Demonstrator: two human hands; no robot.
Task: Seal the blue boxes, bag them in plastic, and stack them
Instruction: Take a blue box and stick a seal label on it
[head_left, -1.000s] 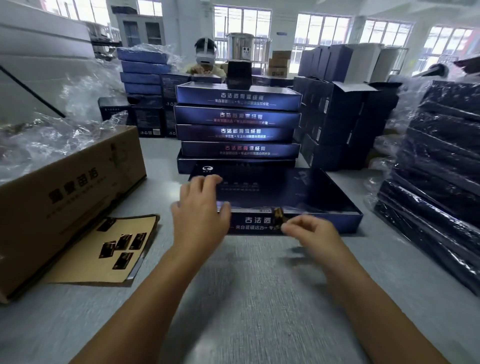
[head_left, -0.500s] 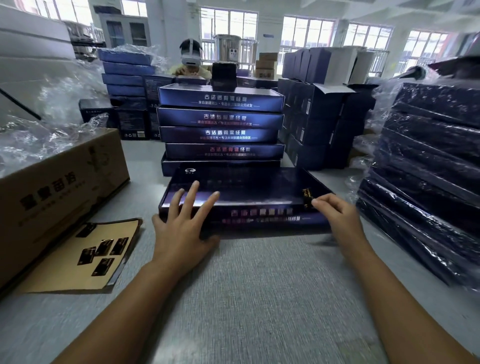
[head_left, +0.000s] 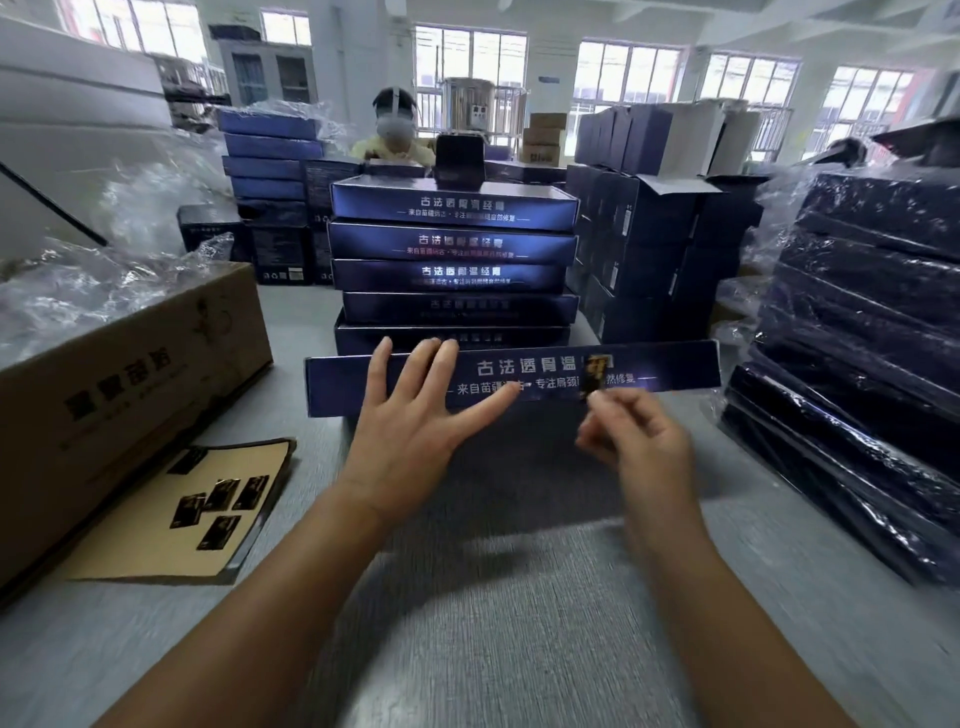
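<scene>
Right grip (head_left: 639, 441) pinches sticker (head_left: 596, 370) on blue box (head_left: 685, 364); stack (head_left: 452, 241) stands just behind.

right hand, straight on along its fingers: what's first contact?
The printed front side of the nearest blue box, right where the right hand pinches the sticker. The fingertips look almost against that side already, though depth is hard to judge from this one view.

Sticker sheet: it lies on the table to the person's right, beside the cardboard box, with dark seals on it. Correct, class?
No. The head view shows the sticker sheet on the table to the person's left, beside the cardboard box, with dark seals on it.
</scene>
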